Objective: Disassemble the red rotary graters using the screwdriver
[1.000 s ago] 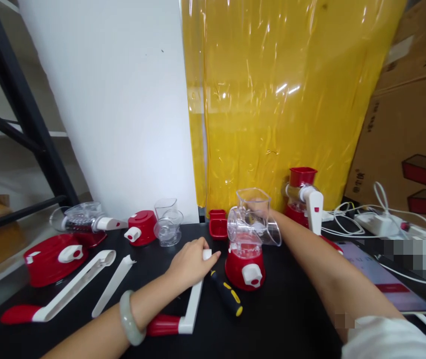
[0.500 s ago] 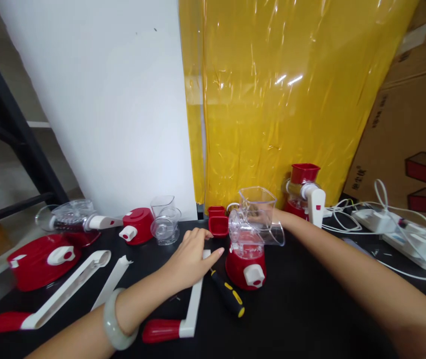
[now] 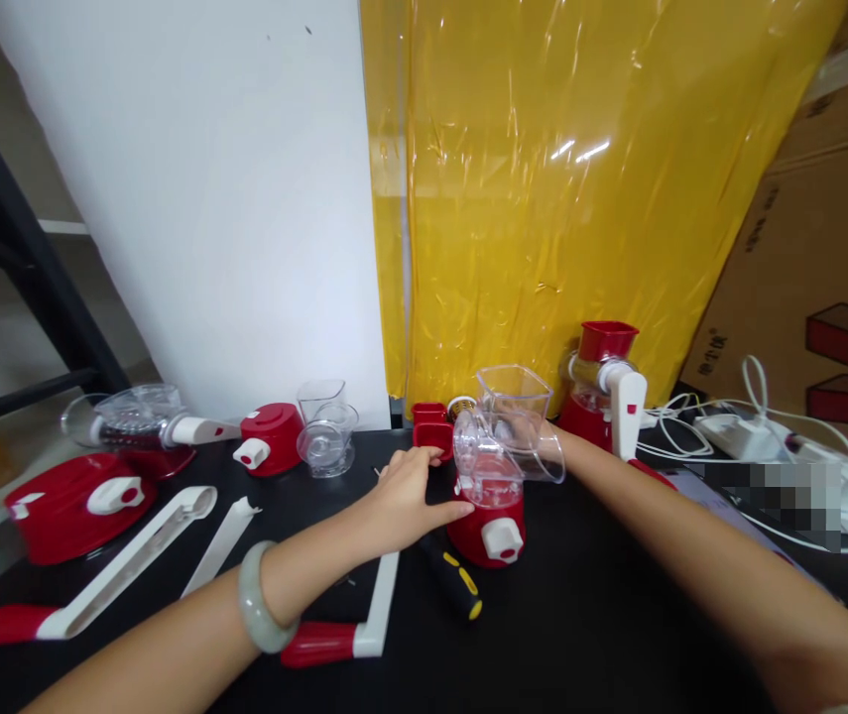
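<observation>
A hand-crank grinder with a red base (image 3: 489,526) and a clear plastic hopper (image 3: 511,426) stands on the black table (image 3: 587,615). My left hand (image 3: 413,496), a pale bangle on its wrist, reaches to the grinder's left side with fingers apart, the thumb touching the red base. My right hand (image 3: 553,436) is behind the clear hopper and grips it; its fingers are mostly hidden. A white crank with a red handle (image 3: 353,620) lies under my left forearm. A black and yellow screwdriver (image 3: 453,585) lies just in front of the base.
Another assembled red grinder (image 3: 606,387) stands at the back. To the left lie red bases (image 3: 66,501), (image 3: 271,446), clear parts (image 3: 326,436), a drum assembly (image 3: 141,426) and white cranks (image 3: 126,560). White cables and a power strip (image 3: 751,436) sit right. Cardboard boxes (image 3: 825,278) stand behind.
My left hand has let go of the white crank's end and moved forward and right to the grinder's red base. The camera view has shifted slightly.
</observation>
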Motion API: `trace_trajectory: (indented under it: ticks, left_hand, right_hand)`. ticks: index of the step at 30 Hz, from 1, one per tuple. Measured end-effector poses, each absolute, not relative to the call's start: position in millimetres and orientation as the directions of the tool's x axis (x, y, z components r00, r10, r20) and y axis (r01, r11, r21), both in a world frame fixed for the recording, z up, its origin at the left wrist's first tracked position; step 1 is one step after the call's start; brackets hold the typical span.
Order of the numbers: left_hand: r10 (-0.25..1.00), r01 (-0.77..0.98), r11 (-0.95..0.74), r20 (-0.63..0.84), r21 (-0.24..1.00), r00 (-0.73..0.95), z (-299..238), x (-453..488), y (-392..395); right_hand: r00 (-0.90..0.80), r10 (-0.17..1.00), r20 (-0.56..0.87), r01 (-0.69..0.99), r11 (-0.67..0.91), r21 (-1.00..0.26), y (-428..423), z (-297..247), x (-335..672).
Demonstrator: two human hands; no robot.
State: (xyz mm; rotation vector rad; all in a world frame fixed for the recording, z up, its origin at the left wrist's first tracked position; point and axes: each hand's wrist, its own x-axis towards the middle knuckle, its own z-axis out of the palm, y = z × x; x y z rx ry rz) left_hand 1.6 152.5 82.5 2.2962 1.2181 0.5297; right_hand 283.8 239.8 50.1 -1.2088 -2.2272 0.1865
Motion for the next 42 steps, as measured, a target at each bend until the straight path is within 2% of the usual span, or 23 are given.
trace_trajectory:
  ticks: [3, 9, 11, 14, 16, 19, 21, 23, 25, 28, 29, 31, 36, 42]
  left_hand:
    - [0.825, 0.598, -0.490, 0.116, 0.634, 0.553, 83.6, 3.2, 152.7]
    - [0.777, 0.353, -0.400, 0.109, 0.846, 0.620, 72.2, 12.1, 156.9]
    - [0.752, 0.279, -0.372, 0.112, 0.885, 0.649, 68.9, 18.4, 159.3]
    - [0.710, 0.206, -0.350, 0.116, 0.914, 0.694, 69.9, 27.8, 162.2]
    - [0.650, 0.184, -0.402, 0.138, 0.897, 0.748, 73.1, 32.1, 163.7]
    - [0.608, 0.252, -0.479, 0.111, 0.841, 0.786, 77.7, 34.4, 165.8]
    - [0.583, 0.283, -0.519, 0.093, 0.806, 0.807, 79.8, 34.0, 165.5]
    - [0.557, 0.304, -0.562, 0.080, 0.770, 0.827, 81.9, 32.2, 161.2]
    - [0.590, 0.400, -0.581, 0.029, 0.709, 0.807, 84.8, 28.7, 150.6]
    - [0.745, 0.647, -0.541, -0.050, 0.537, 0.665, 88.6, 19.0, 125.1]
    - [0.754, 0.661, -0.552, -0.034, 0.508, 0.656, 89.0, 14.8, 115.8]
    - [0.737, 0.623, -0.574, 0.003, 0.532, 0.676, 87.7, 6.5, 99.6]
    - [0.715, 0.621, -0.589, -0.024, 0.518, 0.698, 76.7, -1.3, 86.6]
    - [0.727, 0.616, -0.638, 0.098, 0.462, 0.680, 69.0, 4.7, 96.5]
  right_hand:
    - [-0.359, 0.785, 0.505, 0.726, 0.575, -0.377, 230.2, 69.2, 291.2]
    - [-0.093, 0.686, 0.721, 0.755, 0.521, -0.398, 177.3, 147.9, 287.1]
    - [-0.129, 0.614, 0.779, 0.731, 0.590, -0.344, 151.7, 177.4, 269.9]
    - [-0.333, 0.633, 0.699, 0.810, 0.571, -0.131, 121.0, 210.1, 236.4]
    - [-0.400, 0.730, 0.554, 0.868, 0.495, -0.025, 111.2, 220.1, 216.6]
    - [-0.406, 0.834, 0.374, 0.914, 0.375, 0.156, 110.7, 220.1, 198.0]
    - [-0.383, 0.855, 0.349, 0.915, 0.301, 0.267, 114.5, 215.2, 192.5]
    - [-0.367, 0.854, 0.368, 0.911, 0.251, 0.327, 117.8, 210.5, 190.2]
    - [-0.354, 0.854, 0.382, 0.913, 0.227, 0.339, 119.6, 207.6, 189.3]
    - [-0.343, 0.857, 0.384, 0.918, 0.219, 0.332, 120.0, 206.1, 188.9]
    - [-0.346, 0.855, 0.386, 0.918, 0.222, 0.330, 120.0, 205.7, 188.9]
    - [-0.358, 0.845, 0.398, 0.915, 0.231, 0.332, 120.3, 204.2, 188.9]
    - [-0.378, 0.800, 0.466, 0.908, 0.224, 0.353, 123.2, 198.4, 189.3]
    - [-0.378, 0.800, 0.466, 0.913, 0.237, 0.333, 125.4, 197.7, 190.4]
